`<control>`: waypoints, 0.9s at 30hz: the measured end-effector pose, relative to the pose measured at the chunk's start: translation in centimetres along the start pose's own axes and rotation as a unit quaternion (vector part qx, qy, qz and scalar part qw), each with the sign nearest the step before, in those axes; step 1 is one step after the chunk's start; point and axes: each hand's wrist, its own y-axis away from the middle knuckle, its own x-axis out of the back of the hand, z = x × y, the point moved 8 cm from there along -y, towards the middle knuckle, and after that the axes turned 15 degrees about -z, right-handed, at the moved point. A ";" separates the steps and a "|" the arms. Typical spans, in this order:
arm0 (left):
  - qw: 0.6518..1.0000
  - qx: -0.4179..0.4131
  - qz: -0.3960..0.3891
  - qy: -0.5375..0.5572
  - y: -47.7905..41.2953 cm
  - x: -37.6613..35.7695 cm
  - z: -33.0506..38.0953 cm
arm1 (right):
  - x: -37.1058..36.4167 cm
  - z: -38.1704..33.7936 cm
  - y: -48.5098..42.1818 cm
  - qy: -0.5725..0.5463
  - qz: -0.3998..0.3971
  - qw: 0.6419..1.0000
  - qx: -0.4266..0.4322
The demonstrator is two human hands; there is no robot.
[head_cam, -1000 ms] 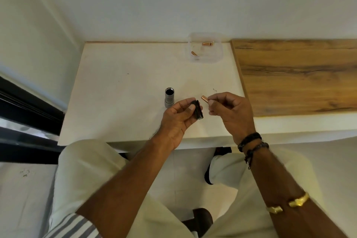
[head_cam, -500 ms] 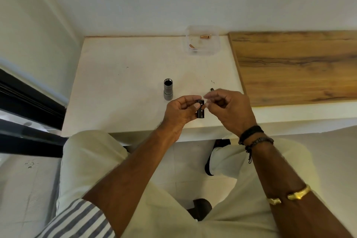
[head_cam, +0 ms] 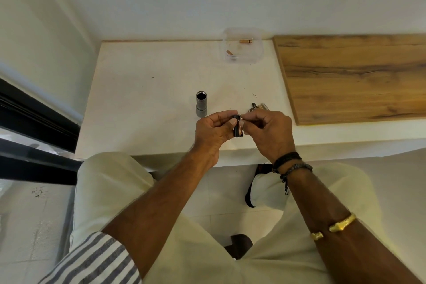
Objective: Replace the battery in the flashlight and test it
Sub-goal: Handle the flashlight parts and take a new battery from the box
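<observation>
The grey flashlight body (head_cam: pixel 201 104) stands upright on the white table (head_cam: pixel 143 99), its open end up. Just in front of it my left hand (head_cam: pixel 214 132) pinches a small black battery holder (head_cam: pixel 238 127) that shows a copper-coloured battery in it. My right hand (head_cam: pixel 267 130) meets the holder from the right, fingertips pressed on the battery's upper end. Behind my right hand lie loose batteries (head_cam: pixel 259 106) on the table, partly hidden by my fingers.
A clear plastic box (head_cam: pixel 242 46) with two copper-coloured batteries sits at the table's back edge. A wooden board (head_cam: pixel 355 76) covers the surface to the right. White walls close in behind and on the left. My knees are under the table's near edge.
My right hand brought the copper battery to the holder and now presses it in. Both hands have closed together, slightly nearer me. Loose batteries behind my right hand have come into sight.
</observation>
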 end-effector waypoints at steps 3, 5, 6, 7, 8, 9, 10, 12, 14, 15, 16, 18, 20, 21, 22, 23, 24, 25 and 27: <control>1.000 0.008 0.008 0.010 0.2 0.0 -0.5 | -0.6 0.3 0.1 0.015 -0.001 1.000 -0.002; 1.000 0.013 0.009 0.012 0.2 0.0 -0.8 | -0.7 0.5 0.2 0.022 -0.002 1.000 -0.003; 1.000 0.015 0.007 0.013 0.2 -0.1 -0.9 | -0.7 0.6 0.2 0.021 -0.002 1.000 -0.005; 1.000 0.017 0.004 0.013 0.1 -0.2 -1.0 | -0.6 0.9 0.2 0.013 -0.003 1.000 -0.011; 1.000 0.019 0.002 0.012 0.1 -0.2 -1.1 | -0.5 1.2 0.2 -0.001 -0.005 1.000 -0.023; 1.000 0.021 -0.001 0.011 0.0 -0.2 -1.2 | -0.4 1.6 0.1 -0.014 -0.005 0.999 -0.038; 1.000 0.023 -0.003 0.009 -0.1 -0.3 -1.2 | -0.3 1.9 0.0 -0.026 -0.005 0.998 -0.053; 1.000 0.024 -0.009 0.001 -0.2 -0.3 -1.2 | -0.3 2.5 -0.1 -0.059 -0.006 0.996 -0.073; 1.000 0.028 -0.014 -0.002 -0.4 -0.3 -1.2 | -0.3 3.0 -0.3 -0.083 -0.006 0.993 -0.086; 0.999 0.034 -0.016 0.005 -0.5 -0.4 -1.3 | -0.2 3.2 -0.4 -0.087 -0.006 0.992 -0.091; 0.999 0.042 -0.019 0.019 -0.6 -0.5 -1.4 | -0.2 3.4 -0.6 -0.092 -0.004 0.991 -0.095; 0.997 0.059 -0.020 0.047 -0.8 -0.8 -1.7 | 0.0 3.8 -0.9 -0.104 0.001 0.990 -0.097; 0.995 0.065 -0.007 0.074 -0.9 -0.9 -1.9 | 0.1 3.8 -1.4 -0.117 0.005 0.989 -0.089; 0.993 0.066 0.002 0.093 -1.0 -0.9 -2.0 | 0.2 3.8 -1.7 -0.131 0.008 0.988 -0.084; 0.991 0.067 0.008 0.115 -1.1 -0.9 -2.1 | 0.3 3.8 -2.1 -0.150 0.012 0.986 -0.078; 0.988 0.067 0.012 0.137 -1.3 -0.9 -2.1 | 0.6 3.8 -2.5 -0.168 0.020 0.983 -0.071; 0.985 0.066 0.014 0.157 -1.4 -0.8 -2.2 | 0.9 3.7 -3.0 -0.183 0.030 0.980 -0.066; 0.983 0.067 0.013 0.173 -1.7 -0.8 -2.2 | 1.2 3.7 -3.6 -0.195 0.040 0.978 -0.063; 0.979 0.067 0.014 0.194 -2.1 -0.8 -2.2 | 1.8 3.6 -5.2 -0.209 0.054 0.974 -0.063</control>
